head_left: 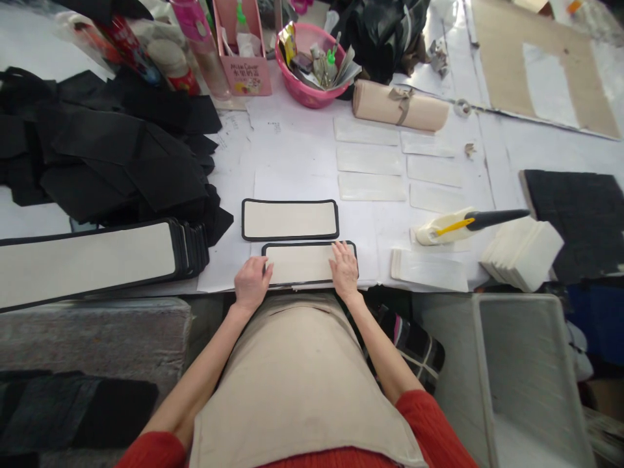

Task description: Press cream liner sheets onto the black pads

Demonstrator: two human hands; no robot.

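A cream panel with a black border (302,263) lies at the table's front edge. My left hand (251,281) touches its left end, fingers curled at the border; whether they pinch it is too small to tell. Spread over the panel's right end are the fingers of my right hand (345,268), resting flat on it. Just behind lies a second bordered panel (290,220), touched by neither hand. To the right are a glue-coated brush with a black handle (497,219), a yellow stick (454,227) and a stack of white strips (431,270).
Black fabric pieces (112,143) are heaped at left, behind stacked long bordered panels (88,263). A pink basket (312,97) and a beige roll (380,104) stand at the back. White blocks (524,250) and a black stack (578,221) sit right, above a grey bin (526,299).
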